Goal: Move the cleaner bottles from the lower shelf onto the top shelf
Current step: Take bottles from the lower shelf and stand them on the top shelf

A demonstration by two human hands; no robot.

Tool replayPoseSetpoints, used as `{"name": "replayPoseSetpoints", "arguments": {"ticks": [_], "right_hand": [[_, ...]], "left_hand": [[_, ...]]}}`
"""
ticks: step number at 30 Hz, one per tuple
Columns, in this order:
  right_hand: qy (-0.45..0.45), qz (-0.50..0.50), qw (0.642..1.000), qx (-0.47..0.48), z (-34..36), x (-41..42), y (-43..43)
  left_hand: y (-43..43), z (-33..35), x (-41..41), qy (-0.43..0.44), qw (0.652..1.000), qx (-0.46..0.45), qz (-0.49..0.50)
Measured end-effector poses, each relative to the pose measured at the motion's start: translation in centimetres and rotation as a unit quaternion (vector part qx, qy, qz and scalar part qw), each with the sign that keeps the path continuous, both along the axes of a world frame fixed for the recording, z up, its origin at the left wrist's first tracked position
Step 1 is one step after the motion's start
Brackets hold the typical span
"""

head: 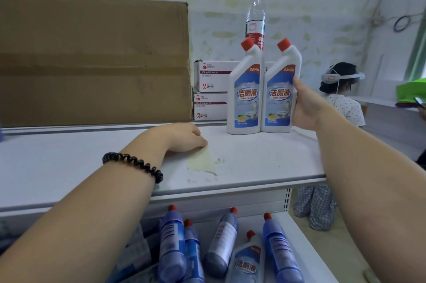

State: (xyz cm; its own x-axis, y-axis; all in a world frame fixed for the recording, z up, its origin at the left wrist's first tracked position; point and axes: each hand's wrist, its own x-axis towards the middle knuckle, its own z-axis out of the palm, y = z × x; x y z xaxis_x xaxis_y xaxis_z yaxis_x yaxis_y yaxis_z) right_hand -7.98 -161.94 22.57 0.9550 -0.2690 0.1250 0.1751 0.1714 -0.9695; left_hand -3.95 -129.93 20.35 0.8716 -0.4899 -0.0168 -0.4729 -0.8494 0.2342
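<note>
On top shelf [69, 167], R grip [304, 110] holds cleaner bottle [280, 98] upright, neck angled left.

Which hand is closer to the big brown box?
The left hand. It rests on the top shelf just in front of the brown box; the right hand grips a cleaner bottle farther right.

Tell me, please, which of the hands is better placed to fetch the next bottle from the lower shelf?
Probably the left. The left hand rests empty on the top shelf, just above the bottles lying on the lower shelf, while the right hand grips a white cleaner bottle standing on top.
</note>
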Motion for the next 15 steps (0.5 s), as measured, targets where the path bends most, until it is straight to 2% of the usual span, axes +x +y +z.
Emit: {"name": "replayPoseSetpoints", "arguments": {"ticks": [11, 15], "right_hand": [[-0.013, 0.022, 0.999, 0.034, 0.27, -0.25, -0.04], [0.004, -0.020, 1.000, 0.022, 0.10, -0.23, 0.40]], "left_hand": [[0.02, -0.13, 0.36, 0.002, 1.000, 0.001, -0.002], [-0.03, -0.13, 0.24, 0.006, 1.000, -0.005, 0.004]]}}
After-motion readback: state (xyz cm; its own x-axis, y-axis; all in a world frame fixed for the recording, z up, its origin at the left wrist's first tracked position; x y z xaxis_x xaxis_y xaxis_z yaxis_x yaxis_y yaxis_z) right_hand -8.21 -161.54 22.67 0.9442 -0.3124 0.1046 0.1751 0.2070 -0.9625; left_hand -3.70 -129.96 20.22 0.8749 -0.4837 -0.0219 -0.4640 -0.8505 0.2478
